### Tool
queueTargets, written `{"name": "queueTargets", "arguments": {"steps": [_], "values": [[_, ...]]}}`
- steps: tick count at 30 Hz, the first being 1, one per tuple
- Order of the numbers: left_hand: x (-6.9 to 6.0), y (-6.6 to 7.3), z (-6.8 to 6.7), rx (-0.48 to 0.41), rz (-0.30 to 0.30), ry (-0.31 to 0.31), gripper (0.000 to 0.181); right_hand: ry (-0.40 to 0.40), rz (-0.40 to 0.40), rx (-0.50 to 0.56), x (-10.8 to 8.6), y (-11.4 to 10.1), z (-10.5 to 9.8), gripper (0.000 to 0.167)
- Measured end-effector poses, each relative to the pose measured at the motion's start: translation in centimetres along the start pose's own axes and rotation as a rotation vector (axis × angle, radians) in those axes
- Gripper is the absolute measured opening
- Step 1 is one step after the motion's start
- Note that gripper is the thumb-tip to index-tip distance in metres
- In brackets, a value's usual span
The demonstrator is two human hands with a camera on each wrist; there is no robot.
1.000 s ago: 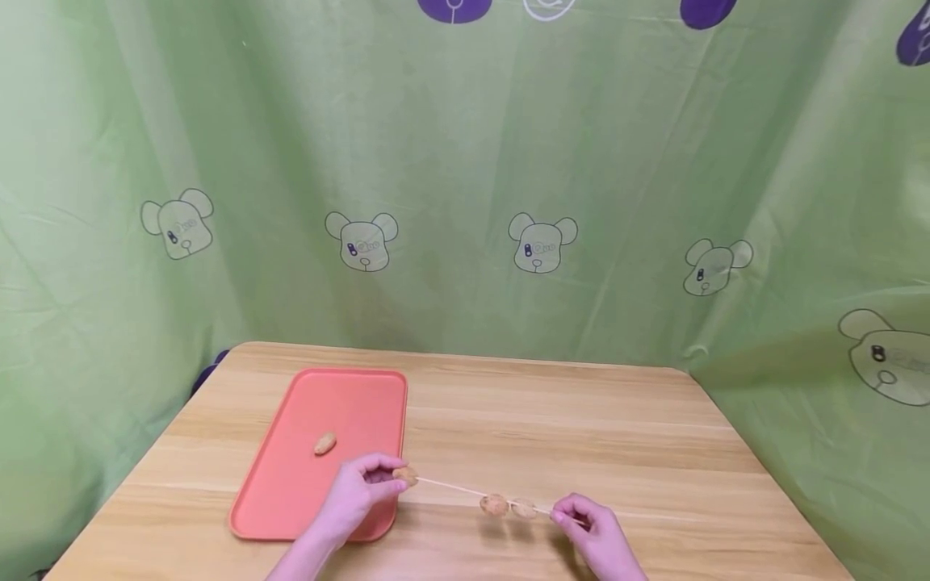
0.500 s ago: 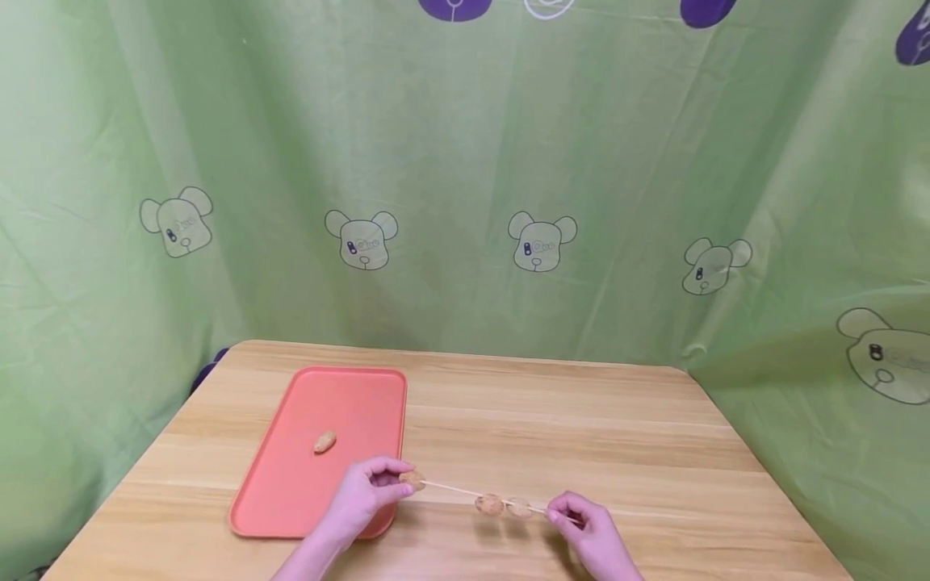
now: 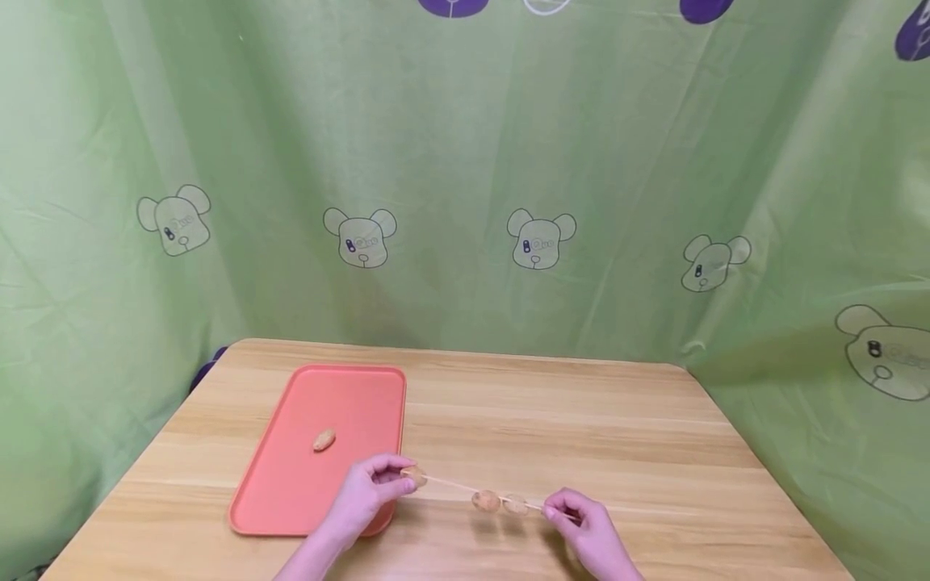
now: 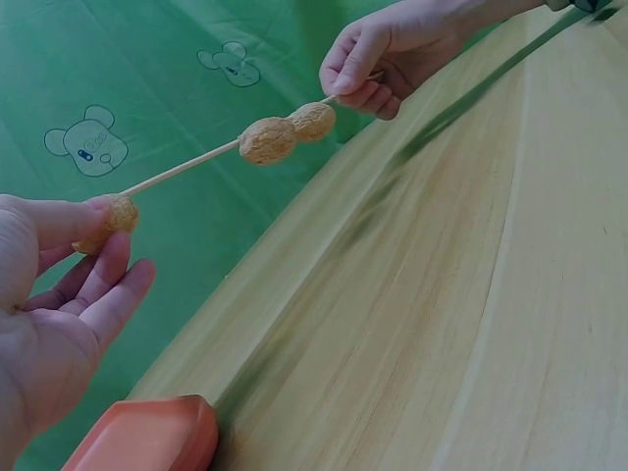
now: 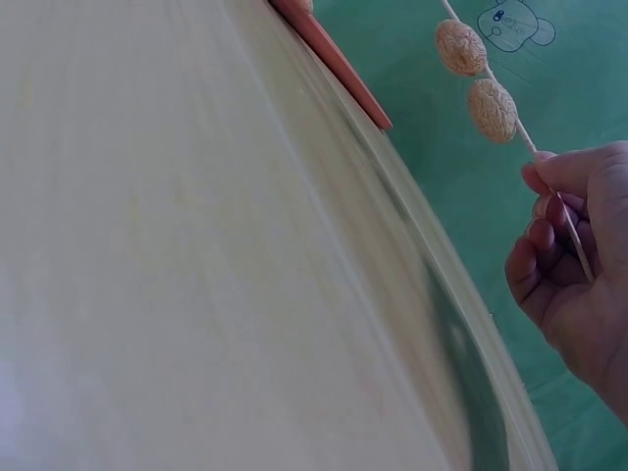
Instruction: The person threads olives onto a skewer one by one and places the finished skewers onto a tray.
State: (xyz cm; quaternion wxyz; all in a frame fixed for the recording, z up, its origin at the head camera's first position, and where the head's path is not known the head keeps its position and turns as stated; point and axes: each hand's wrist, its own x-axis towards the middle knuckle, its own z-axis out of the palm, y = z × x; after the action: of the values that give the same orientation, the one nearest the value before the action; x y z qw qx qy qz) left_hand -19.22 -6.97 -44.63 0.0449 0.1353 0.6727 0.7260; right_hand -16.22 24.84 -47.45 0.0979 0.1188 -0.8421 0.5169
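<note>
A thin wooden stick is held above the table between both hands. Two brown wrinkled balls sit on it side by side, nearer the right hand. The left hand pinches a third brown ball between thumb and fingers at the stick's left end. At the other end, the right hand pinches the stick between thumb and forefinger, its tail running across the palm.
On the left of the wooden table lies a red tray, with one brown ball resting on it. The left forearm crosses the tray's near right corner. A green curtain with bear drawings surrounds the table.
The left hand and its ball have moved slightly right. The right hand has shifted slightly left, with the stick and its two balls. The ball on the tray has stayed in place.
</note>
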Motion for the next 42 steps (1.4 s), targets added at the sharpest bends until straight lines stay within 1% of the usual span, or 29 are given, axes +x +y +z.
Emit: {"name": "queueTargets", "arguments": {"steps": [4,6,8,11,15,19,24,28,31,34,38,42], "values": [[0.0,-0.4,0.1,-0.061,-0.003,-0.024,0.036,0.004,0.007,0.000,-0.1,0.0,0.0,0.004],[0.1,-0.7,0.1,-0.083,0.004,-0.034,0.036,0.006,-0.009,-0.008,-0.1,-0.1,0.1,0.005],[0.1,-0.9,0.2,-0.099,0.002,-0.036,0.034,0.013,0.000,-0.003,-0.1,-0.2,0.1,0.005],[0.1,-1.1,0.2,-0.100,-0.010,-0.020,0.030,0.019,0.007,0.001,0.0,-0.3,0.1,0.006],[0.2,-1.1,0.3,-0.096,-0.039,-0.001,0.028,0.020,-0.007,0.014,0.0,-0.2,0.1,0.007],[0.2,-1.0,0.5,-0.099,-0.046,0.010,0.028,0.010,-0.001,0.033,0.0,-0.3,0.1,0.005],[0.3,-1.0,0.8,-0.119,-0.041,0.003,0.027,-0.003,0.029,0.044,0.0,-0.4,0.1,0.005],[0.4,-1.1,1.0,-0.142,-0.024,-0.012,0.027,-0.002,0.029,0.054,0.1,-0.6,0.2,0.004],[0.4,-1.2,1.1,-0.150,-0.030,-0.012,0.027,0.000,0.025,0.055,0.2,-0.6,0.2,0.005],[0.4,-1.2,1.1,-0.151,-0.047,-0.007,0.027,-0.004,0.019,0.060,0.2,-0.6,0.4,0.005],[0.3,-1.4,1.1,-0.160,-0.067,-0.009,0.027,-0.013,-0.023,0.069,0.2,-0.5,0.6,0.005],[0.3,-1.6,1.1,-0.203,-0.086,-0.018,0.025,-0.016,-0.059,0.068,0.2,-0.3,0.8,0.004]]}}
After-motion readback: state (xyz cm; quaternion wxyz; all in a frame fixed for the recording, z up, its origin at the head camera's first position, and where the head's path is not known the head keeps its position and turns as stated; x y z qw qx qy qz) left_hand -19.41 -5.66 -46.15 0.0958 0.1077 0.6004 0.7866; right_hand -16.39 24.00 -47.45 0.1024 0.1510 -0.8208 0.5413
